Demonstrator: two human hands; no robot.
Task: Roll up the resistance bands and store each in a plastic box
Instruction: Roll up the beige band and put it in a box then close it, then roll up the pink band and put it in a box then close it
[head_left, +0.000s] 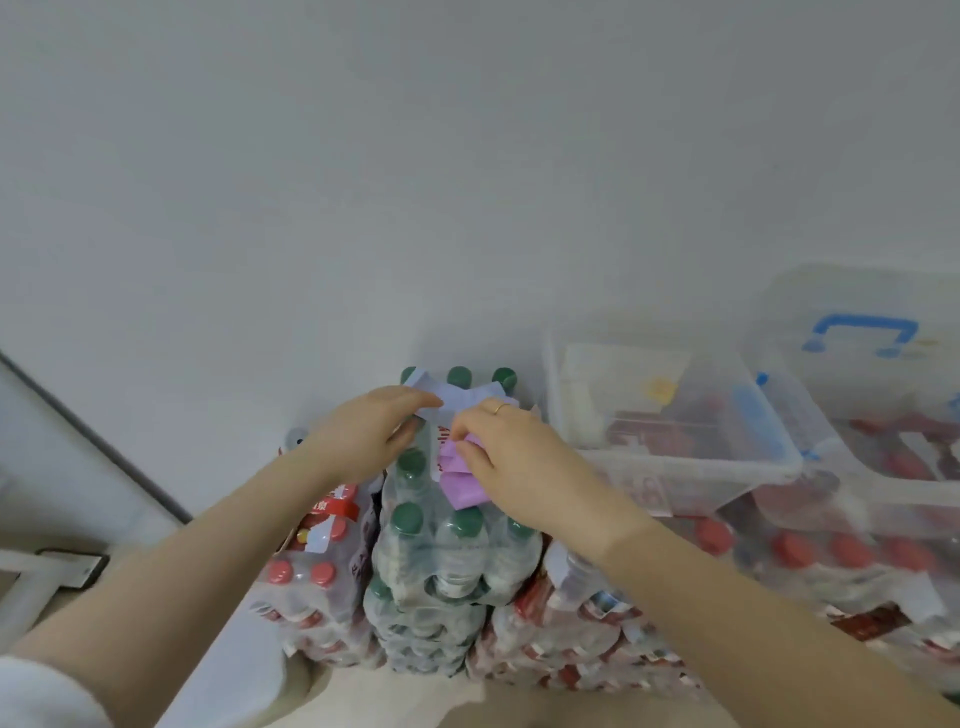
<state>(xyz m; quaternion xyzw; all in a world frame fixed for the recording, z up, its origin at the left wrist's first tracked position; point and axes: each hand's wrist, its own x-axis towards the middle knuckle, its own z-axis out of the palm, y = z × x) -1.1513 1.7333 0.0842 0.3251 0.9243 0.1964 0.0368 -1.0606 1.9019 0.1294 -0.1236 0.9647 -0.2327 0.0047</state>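
Soft lilac rubber resistance band, partly folded, resting atop a shrink-wrapped pack of green-capped bottles at frame centre. Right hand at three o'clock of the band, grip pinching its upper edge; left hand at nine o'clock, fingertips closing on a pale strip by the far caps. Best rolled tight and even, edges aligned. At two o'clock, clear lidless plastic box holding papers and dark red items, hard to tell; further right, clear lidded box with blue handle.

L hand + R hand pinch purple band | atop green-cap bottle pack
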